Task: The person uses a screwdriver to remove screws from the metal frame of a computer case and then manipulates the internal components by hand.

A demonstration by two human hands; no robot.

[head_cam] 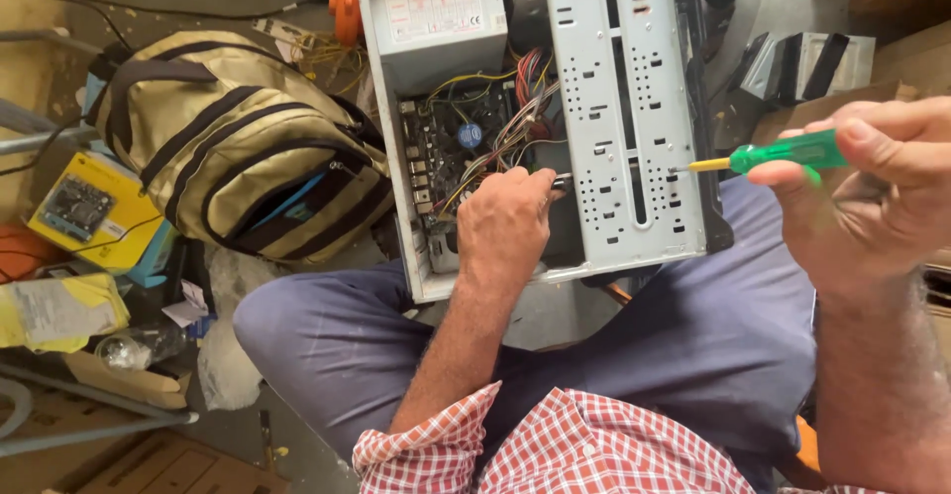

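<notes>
An open desktop computer case lies between my crossed legs, its side off. Inside show the motherboard, bundled coloured wires and a grey power supply. My left hand reaches into the case and pinches a small dark part by the perforated drive cage. To the right of the case, my right hand holds a green-handled screwdriver. The screwdriver's yellow shaft points left, with its tip at the cage's right edge.
A tan backpack with black straps lies left of the case. Further left are a yellow box holding a circuit board, a yellow cloth and cardboard. Metal drive parts lie at the upper right.
</notes>
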